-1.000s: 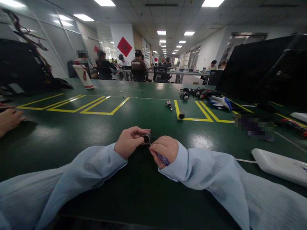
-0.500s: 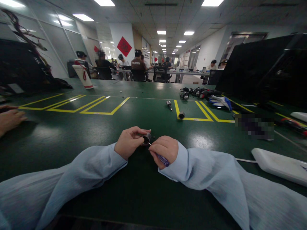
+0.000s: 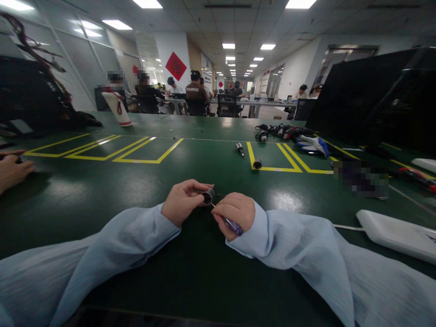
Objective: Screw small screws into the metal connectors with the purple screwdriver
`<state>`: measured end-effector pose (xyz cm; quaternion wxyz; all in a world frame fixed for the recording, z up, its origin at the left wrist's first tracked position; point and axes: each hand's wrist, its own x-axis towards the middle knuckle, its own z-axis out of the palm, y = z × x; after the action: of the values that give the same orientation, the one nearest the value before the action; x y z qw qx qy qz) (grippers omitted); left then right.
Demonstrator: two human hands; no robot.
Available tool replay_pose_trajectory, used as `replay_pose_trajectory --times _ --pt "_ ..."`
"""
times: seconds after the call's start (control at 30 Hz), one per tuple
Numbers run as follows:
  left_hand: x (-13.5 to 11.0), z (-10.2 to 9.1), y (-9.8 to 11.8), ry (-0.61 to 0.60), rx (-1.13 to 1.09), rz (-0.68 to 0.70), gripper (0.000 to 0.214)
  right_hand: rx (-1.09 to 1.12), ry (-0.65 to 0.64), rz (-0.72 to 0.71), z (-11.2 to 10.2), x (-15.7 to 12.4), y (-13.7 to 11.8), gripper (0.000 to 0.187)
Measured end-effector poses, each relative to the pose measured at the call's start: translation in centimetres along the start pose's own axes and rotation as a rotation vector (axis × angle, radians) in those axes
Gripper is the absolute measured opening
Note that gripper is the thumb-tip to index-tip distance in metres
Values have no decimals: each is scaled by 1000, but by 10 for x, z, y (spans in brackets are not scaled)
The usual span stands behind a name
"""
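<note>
My left hand (image 3: pixel 182 201) is closed around a small dark cylindrical part (image 3: pixel 207 196), held just above the green table (image 3: pixel 102 190). My right hand (image 3: pixel 234 210) grips a purple-handled screwdriver (image 3: pixel 233 225), and the thin metal tip points into the open end of the part. Both hands rest close together near the table's middle front. Pale blue sleeves cover both forearms.
A small screwdriver bit (image 3: pixel 240 149) and a short cylinder (image 3: pixel 257 163) lie near yellow tape lines. Several dark parts (image 3: pixel 272 131) and a glove (image 3: pixel 313 145) sit further right. A white device (image 3: pixel 397 236) with a cable lies at right. Another person's hand (image 3: pixel 12 172) rests at the left edge.
My hands stay almost still on the part and screwdriver. The other person's hand at the left edge has drawn back slightly to the left.
</note>
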<state>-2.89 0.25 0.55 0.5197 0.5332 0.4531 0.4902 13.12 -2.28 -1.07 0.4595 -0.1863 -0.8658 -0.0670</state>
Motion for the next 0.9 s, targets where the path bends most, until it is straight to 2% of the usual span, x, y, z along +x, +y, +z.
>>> replay_pose_trajectory --times 0.1,0.2,0.3,0.4,0.47,0.53,0.63,0.9 --pt "0 0 0 -8 -14 0 18 18 52 26 -9 1 -4 7" --pt "2 0 -1 -3 -15 -6 18 16 165 172 -12 2 -2 10" --pt "3 0 -1 8 -9 -23 18 128 252 516 -8 3 8 14" --pt "3 0 0 27 10 -31 16 410 241 961 -3 2 24 15" --pt "2 1 2 37 26 -35 15 572 226 1127 -2 2 33 15" --pt "2 1 3 41 38 -36 15 672 226 1199 -2 3 39 13" --pt "2 1 4 44 53 -39 15 714 217 1213 -2 4 40 12" --pt "3 0 3 29 -12 -51 19 532 112 1235 0 2 40 11"
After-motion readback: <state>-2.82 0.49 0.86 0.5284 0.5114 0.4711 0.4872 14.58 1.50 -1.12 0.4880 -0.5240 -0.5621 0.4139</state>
